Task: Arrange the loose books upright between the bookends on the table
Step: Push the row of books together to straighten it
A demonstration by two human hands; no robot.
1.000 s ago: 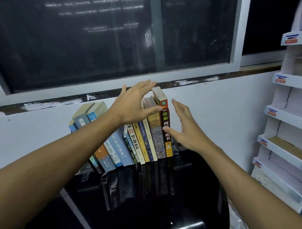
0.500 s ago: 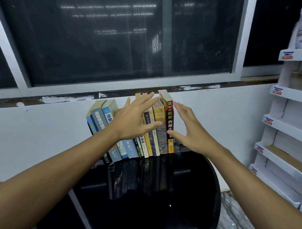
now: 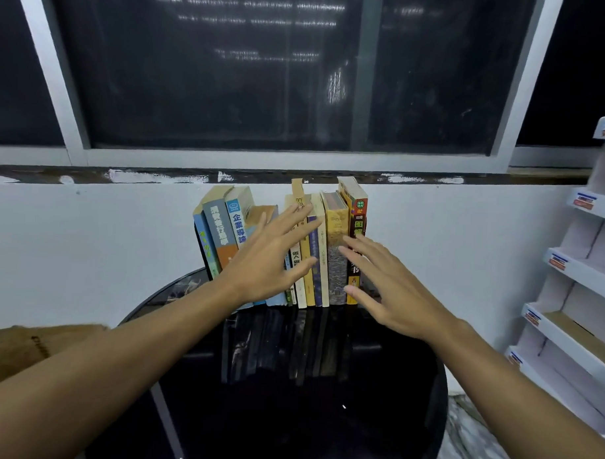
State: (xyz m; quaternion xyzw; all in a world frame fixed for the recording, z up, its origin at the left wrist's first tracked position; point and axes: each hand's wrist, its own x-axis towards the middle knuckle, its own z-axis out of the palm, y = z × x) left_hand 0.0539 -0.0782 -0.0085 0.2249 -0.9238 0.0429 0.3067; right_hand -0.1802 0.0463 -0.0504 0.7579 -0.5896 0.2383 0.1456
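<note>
A row of several books (image 3: 322,250) stands on the far edge of a round black table (image 3: 287,417), against the white wall. The left books (image 3: 218,233) lean slightly; the right ones, ending in a red-spined book (image 3: 358,210), stand nearly upright. My left hand (image 3: 272,259) hovers with spread straight fingers in front of the middle spines. My right hand (image 3: 388,284) is flat and open in front of the right end of the row, holding nothing. The bookends are hidden behind the books and hands.
A white cardboard display shelf (image 3: 574,273) stands at the right. A dark window with a pale frame (image 3: 296,160) runs above the wall ledge. Patterned floor (image 3: 472,441) shows past the table's right edge.
Both hands have drawn back from the books toward me and lowered a little. The leaning left books now stand more upright. The view has pulled back, showing more table.
</note>
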